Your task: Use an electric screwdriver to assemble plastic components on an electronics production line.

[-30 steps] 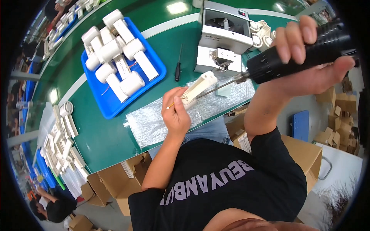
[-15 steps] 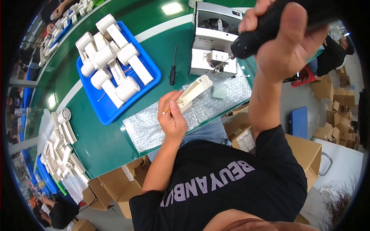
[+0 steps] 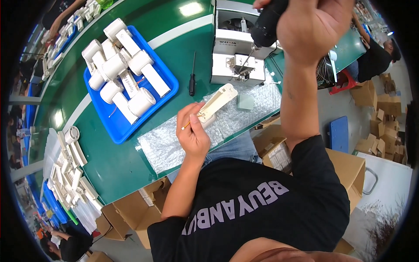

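Observation:
My left hand point(image 3: 193, 133) is closed round the lower end of a cream plastic handle shell point(image 3: 219, 101), tilted with its hollow side up; thin coloured wires stick out by the thumb. My right hand point(image 3: 310, 35) grips a black power screwdriver point(image 3: 269, 22) raised over a silver screw feeder machine point(image 3: 221, 69). The driver's bit points down at the metal pickup block point(image 3: 243, 63) on the machine's front; whether a screw sits on the tip is too small to tell. A black-handled screwdriver point(image 3: 192, 84) lies on the green table, left of the machine.
Bubble wrap point(image 3: 159, 153) covers the table's near edge, with a pale green square point(image 3: 245, 102) on it. A blue tray point(image 3: 118, 134) holds several white fan-like units. White plastic parts point(image 3: 74, 177) are heaped at left. Cardboard boxes point(image 3: 351, 174) stand below the edge; a co-worker point(image 3: 377, 63) sits at right.
My right hand has brought the power screwdriver left and up, its bit now over the feeder's pickup block. My left hand keeps the shell in nearly the same place.

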{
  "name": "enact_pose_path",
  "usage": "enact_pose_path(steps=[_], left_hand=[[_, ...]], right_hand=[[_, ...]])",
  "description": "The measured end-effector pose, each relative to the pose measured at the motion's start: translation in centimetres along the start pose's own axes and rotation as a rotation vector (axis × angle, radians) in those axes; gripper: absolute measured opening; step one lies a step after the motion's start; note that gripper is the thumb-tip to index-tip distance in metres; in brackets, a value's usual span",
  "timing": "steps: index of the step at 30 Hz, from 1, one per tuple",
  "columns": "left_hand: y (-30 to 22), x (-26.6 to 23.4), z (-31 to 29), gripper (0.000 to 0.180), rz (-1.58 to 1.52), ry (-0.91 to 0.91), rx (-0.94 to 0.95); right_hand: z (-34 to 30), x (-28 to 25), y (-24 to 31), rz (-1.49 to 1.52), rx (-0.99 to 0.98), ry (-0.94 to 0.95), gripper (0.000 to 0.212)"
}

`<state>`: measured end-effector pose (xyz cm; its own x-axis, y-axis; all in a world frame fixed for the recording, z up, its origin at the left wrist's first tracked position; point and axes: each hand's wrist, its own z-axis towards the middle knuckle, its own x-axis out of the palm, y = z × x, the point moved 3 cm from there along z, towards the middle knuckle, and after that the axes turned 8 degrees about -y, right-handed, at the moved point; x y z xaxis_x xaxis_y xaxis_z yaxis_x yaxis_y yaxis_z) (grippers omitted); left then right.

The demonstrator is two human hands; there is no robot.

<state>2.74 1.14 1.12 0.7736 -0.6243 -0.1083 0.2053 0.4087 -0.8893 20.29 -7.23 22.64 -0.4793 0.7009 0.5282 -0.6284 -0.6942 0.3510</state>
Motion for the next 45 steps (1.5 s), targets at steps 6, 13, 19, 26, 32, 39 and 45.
enact_pose_path(steps=[6, 13, 19, 26, 32, 39, 45], left_hand=[[0.3, -0.1, 0.0, 0.034, 0.000, -0.010, -0.005], [0.3, 0.1, 0.1, 0.027, -0.052, -0.034, 0.020], [0.4, 0.1, 0.1, 0.027, -0.035, -0.020, 0.022], [0.3, 0.1, 0.1, 0.026, -0.041, -0.020, 0.026], [0.2, 0.2, 0.1, 0.025, -0.060, -0.029, 0.024], [0.3, 0.2, 0.1, 0.025, -0.056, -0.029, 0.028], [0.4, -0.3, 0.2, 0.025, 0.001, -0.024, 0.026]], right_hand=[[-1.0, -1.8, -0.4, -0.388, 0.172, 0.063, 0.037], [-1.8, -4.8, 4.3, 0.330, 0.524, 0.245, 0.069], [-2.9, -4.2, 2.5, 0.308, 0.543, 0.224, 0.070], [-4.0, -3.5, 2.0, 0.270, 0.549, 0.205, 0.071], [-4.5, -3.6, 1.9, 0.230, 0.546, 0.185, 0.073], [-5.2, -3.6, 1.8, 0.180, 0.535, 0.155, 0.076], [-5.7, -3.9, 1.2, 0.200, 0.525, 0.112, 0.079]])
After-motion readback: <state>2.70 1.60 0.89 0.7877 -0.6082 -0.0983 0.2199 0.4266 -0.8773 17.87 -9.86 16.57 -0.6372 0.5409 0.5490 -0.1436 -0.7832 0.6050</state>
